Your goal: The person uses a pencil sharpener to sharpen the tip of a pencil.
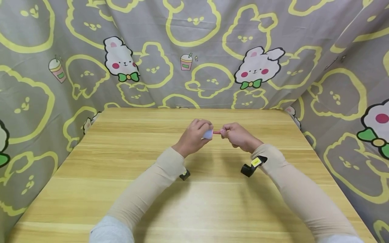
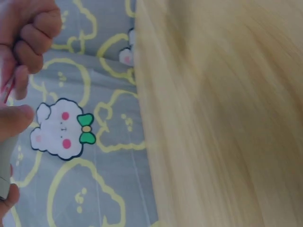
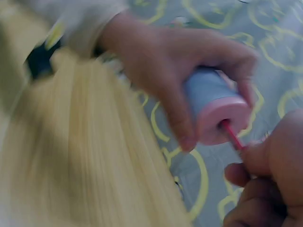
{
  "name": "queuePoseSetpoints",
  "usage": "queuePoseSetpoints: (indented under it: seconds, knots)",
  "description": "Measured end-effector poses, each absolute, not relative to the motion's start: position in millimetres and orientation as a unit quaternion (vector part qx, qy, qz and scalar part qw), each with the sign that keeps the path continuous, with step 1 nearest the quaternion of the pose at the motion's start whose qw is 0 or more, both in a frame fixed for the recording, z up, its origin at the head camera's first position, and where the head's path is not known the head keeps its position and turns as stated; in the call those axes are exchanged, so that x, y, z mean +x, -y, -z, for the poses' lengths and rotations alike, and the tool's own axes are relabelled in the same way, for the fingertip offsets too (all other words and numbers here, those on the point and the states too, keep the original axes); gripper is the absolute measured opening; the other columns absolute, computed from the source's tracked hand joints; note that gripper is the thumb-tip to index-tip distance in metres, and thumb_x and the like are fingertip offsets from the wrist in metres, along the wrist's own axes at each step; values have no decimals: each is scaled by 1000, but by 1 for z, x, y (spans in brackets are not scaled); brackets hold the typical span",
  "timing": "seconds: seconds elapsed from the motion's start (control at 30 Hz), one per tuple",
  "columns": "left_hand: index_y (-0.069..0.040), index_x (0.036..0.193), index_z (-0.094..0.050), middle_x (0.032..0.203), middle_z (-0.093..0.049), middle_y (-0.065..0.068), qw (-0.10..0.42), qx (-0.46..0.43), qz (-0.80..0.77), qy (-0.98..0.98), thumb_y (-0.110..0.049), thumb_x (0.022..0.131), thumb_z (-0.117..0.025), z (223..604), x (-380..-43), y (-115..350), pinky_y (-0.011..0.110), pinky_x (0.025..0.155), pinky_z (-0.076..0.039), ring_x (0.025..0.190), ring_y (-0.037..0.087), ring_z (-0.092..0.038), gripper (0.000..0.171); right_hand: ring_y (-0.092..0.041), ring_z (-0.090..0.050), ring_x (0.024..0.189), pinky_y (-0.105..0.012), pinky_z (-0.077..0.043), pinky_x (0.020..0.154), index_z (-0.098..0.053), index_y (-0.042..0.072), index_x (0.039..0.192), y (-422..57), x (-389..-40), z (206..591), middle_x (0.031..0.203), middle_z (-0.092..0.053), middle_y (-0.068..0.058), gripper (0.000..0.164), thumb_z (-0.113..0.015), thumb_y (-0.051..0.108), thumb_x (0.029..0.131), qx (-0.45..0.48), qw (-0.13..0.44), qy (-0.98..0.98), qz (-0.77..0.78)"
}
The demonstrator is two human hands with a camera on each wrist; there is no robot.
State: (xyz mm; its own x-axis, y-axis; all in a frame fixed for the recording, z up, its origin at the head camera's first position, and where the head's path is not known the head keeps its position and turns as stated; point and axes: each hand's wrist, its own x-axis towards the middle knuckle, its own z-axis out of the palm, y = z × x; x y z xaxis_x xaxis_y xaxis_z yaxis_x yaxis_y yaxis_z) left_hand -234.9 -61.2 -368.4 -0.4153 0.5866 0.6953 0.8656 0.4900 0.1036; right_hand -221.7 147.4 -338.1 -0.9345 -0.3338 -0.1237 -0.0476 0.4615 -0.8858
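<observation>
My left hand [image 1: 193, 137] grips a small cylindrical pencil sharpener [image 1: 208, 134] above the far half of the table. In the right wrist view, the sharpener has a light blue body and a pink end [image 3: 210, 124] with a dark hole in the middle. A thin red pencil [image 3: 233, 136] stands with one end in that hole. My right hand [image 1: 240, 137] pinches the pencil between thumb and curled fingers, close to the sharpener. The part of the pencil inside my right hand is hidden. Both hands face each other, with a short red length between them.
Below the hands lies a light wood table [image 1: 200, 209]. A grey curtain [image 1: 209, 30] with yellow outlines and white rabbits hangs behind its far edge and along the sides. Black wrist mounts [image 1: 248, 169] hang under both forearms.
</observation>
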Motion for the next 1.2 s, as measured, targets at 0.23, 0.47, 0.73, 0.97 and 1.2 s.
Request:
queuePoseSetpoints:
  seconds: [0.23,0.47,0.73,0.97,1.2]
  knots:
    - [0,111,-58,111,-62,13,166,-383,317,852,-12,75,-85,355,-236,67,33,77,-52,94,26,-60,46,-17,-52,63,-33,-45,57,-68,3,106,-149,-219,352,80,-62,-7,18,-62,16,96,-277,-100,-902,316]
    - [-6,114,-60,100,-63,10,-61,-275,472,835,-25,80,-81,339,-239,77,31,61,-48,79,23,-58,44,-26,-57,66,-41,-45,56,-68,4,107,-155,-225,375,82,-61,-12,19,-64,18,95,-409,-409,-801,153]
    - [-1,102,-58,87,-61,14,-222,-243,573,751,-26,90,-69,334,-237,77,26,43,-37,59,19,-54,29,-24,-40,52,-36,-31,47,-67,5,86,-145,-236,384,65,-47,-6,33,-48,27,103,-437,-541,-699,167]
    - [-4,104,-58,90,-60,14,-200,-228,554,776,-28,86,-74,337,-235,76,27,48,-39,64,21,-54,34,-20,-37,46,-36,-35,44,-59,4,70,-139,-238,385,56,-41,-3,32,-48,13,99,-428,-521,-711,199]
    - [-7,110,-60,93,-61,8,-73,-274,446,849,-32,80,-80,338,-234,70,28,59,-48,75,21,-57,43,-10,-37,42,-29,-35,38,-58,5,67,-140,-230,384,54,-51,-3,32,-50,13,97,-385,-425,-780,250]
